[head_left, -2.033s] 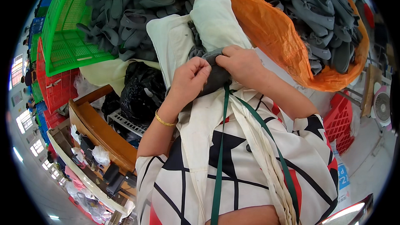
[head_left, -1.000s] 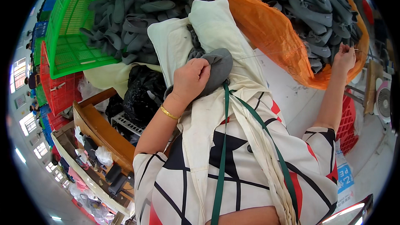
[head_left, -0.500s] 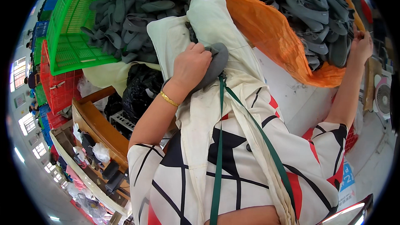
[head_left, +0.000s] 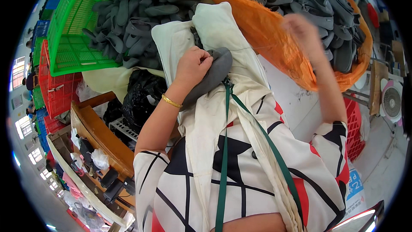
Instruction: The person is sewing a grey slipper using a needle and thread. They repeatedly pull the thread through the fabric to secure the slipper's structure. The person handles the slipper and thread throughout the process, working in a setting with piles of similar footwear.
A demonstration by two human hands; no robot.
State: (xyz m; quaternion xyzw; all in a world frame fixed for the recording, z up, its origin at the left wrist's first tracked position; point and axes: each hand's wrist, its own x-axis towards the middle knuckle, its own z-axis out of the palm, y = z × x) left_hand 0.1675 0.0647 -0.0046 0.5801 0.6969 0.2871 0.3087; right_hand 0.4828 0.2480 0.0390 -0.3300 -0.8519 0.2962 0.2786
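My left hand (head_left: 193, 66) presses a grey felt shoe piece (head_left: 218, 69) against the cream cloth (head_left: 216, 25) on my lap, fingers curled over its edge. My right hand (head_left: 302, 30) is raised to the upper right, blurred by motion, in front of the orange sack (head_left: 266, 30). A thin thread (head_left: 257, 48) stretches from the grey piece toward that hand, which looks pinched on its end. A gold bangle sits on my left wrist. A green strap (head_left: 223, 146) hangs down my patterned shirt.
Several grey shoe pieces (head_left: 141, 13) lie heaped in a green crate (head_left: 73, 38) at the upper left and fill the orange sack. A red crate (head_left: 56, 90), black bag (head_left: 141, 94) and wooden bench (head_left: 103, 137) stand left. A fan (head_left: 392, 101) and another red crate (head_left: 356, 133) are right.
My right hand left the grey piece, swung far out to the right, and now comes back inward and upward. My left hand has stayed on the piece.
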